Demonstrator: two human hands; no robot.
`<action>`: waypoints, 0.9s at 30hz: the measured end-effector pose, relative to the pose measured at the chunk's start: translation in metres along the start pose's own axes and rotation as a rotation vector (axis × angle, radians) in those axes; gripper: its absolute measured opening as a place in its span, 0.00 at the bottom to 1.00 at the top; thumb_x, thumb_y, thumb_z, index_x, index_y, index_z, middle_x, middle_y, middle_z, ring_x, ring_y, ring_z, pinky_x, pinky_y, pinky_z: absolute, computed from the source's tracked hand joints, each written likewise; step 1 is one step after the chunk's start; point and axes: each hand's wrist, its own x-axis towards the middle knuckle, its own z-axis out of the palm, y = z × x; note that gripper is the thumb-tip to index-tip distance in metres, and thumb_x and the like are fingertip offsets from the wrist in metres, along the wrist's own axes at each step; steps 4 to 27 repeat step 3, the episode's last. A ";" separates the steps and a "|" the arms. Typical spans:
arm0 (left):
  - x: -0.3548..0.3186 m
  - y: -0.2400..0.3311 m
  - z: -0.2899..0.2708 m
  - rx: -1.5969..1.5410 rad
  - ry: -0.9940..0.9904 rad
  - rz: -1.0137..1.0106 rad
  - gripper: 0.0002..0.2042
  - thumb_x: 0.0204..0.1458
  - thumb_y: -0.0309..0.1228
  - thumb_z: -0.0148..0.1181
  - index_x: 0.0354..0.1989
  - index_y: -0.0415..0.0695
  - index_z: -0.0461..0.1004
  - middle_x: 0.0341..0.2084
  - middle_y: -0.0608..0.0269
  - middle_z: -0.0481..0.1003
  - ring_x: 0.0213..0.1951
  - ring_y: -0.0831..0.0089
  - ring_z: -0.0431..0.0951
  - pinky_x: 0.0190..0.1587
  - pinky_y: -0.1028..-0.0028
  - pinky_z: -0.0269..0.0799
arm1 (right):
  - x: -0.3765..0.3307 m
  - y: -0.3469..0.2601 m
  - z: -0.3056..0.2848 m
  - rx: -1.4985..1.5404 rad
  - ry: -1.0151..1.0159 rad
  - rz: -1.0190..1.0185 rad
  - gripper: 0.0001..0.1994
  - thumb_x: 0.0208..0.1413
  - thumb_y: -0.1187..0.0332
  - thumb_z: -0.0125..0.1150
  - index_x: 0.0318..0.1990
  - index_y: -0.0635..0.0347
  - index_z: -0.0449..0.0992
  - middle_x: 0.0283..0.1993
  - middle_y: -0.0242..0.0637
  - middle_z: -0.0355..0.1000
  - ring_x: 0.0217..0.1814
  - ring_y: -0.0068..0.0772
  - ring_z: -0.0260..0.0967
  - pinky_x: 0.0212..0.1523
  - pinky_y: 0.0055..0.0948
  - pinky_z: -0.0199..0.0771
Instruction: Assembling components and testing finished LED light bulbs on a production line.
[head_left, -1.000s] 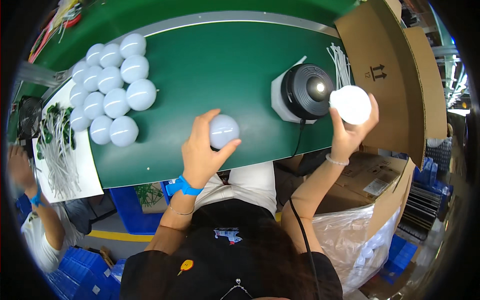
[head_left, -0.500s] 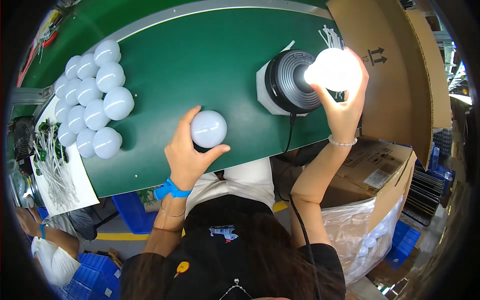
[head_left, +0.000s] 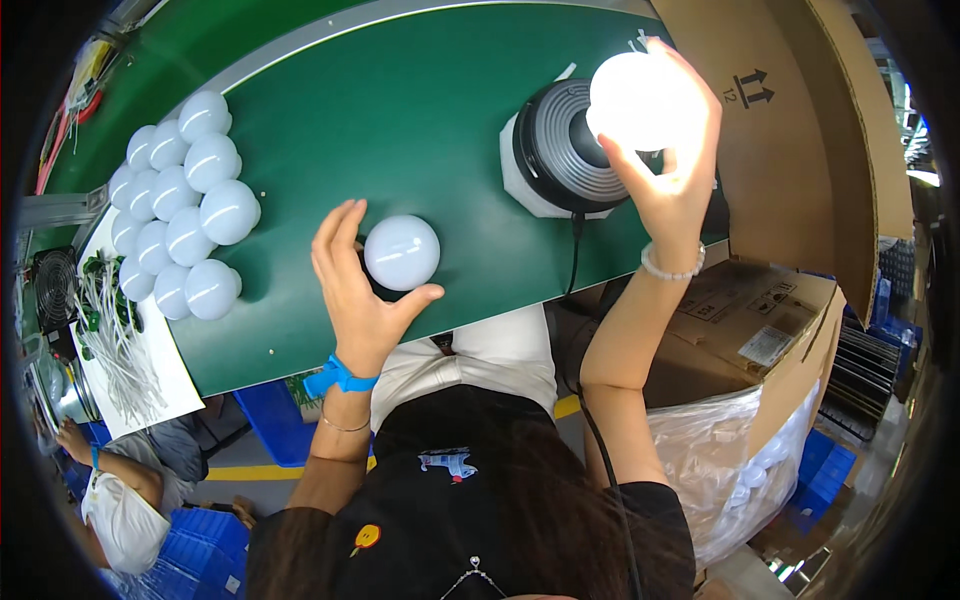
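Observation:
My right hand [head_left: 672,185] holds a brightly glowing light bulb [head_left: 648,102], its fingers and thumb wrapped round the globe. That bulb is over the far right part of a round black device with a silver ringed top [head_left: 572,148]; glare hides where its base meets the device. On the green bench, a second, unlit white bulb [head_left: 402,252] lies between the thumb and fingers of my left hand [head_left: 362,290]. That hand is open, its fingers spread and slightly apart from the bulb.
Several unlit white bulbs [head_left: 188,235] stand grouped at the bench's left. Bundled white wires [head_left: 118,350] lie on white paper nearby. A tall cardboard sheet [head_left: 790,130] borders the right side, above a carton [head_left: 735,330] with plastic-lined bulbs. Another person [head_left: 125,500] sits lower left.
My right hand has lifted slightly up and left with the lit bulb. My left hand's fingers have spread further and shifted left. The view has moved slightly.

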 end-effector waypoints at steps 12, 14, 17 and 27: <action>0.000 0.003 0.000 0.077 -0.007 0.001 0.44 0.28 0.53 0.67 0.55 0.43 0.57 0.52 0.52 0.57 0.51 0.58 0.58 0.50 0.63 0.55 | -0.005 0.013 0.002 0.165 0.041 0.066 0.34 0.33 0.68 0.70 0.52 0.62 0.61 0.54 0.40 0.60 0.52 0.36 0.61 0.52 0.31 0.60; 0.000 0.003 0.000 0.077 -0.007 0.001 0.44 0.28 0.53 0.67 0.55 0.43 0.57 0.52 0.52 0.57 0.51 0.58 0.58 0.50 0.63 0.55 | -0.005 0.013 0.002 0.165 0.041 0.066 0.34 0.33 0.68 0.70 0.52 0.62 0.61 0.54 0.40 0.60 0.52 0.36 0.61 0.52 0.31 0.60; 0.000 0.003 0.000 0.077 -0.007 0.001 0.44 0.28 0.53 0.67 0.55 0.43 0.57 0.52 0.52 0.57 0.51 0.58 0.58 0.50 0.63 0.55 | -0.005 0.013 0.002 0.165 0.041 0.066 0.34 0.33 0.68 0.70 0.52 0.62 0.61 0.54 0.40 0.60 0.52 0.36 0.61 0.52 0.31 0.60; 0.000 0.003 0.000 0.077 -0.007 0.001 0.44 0.28 0.53 0.67 0.55 0.43 0.57 0.52 0.52 0.57 0.51 0.58 0.58 0.50 0.63 0.55 | -0.005 0.013 0.002 0.165 0.041 0.066 0.34 0.33 0.68 0.70 0.52 0.62 0.61 0.54 0.40 0.60 0.52 0.36 0.61 0.52 0.31 0.60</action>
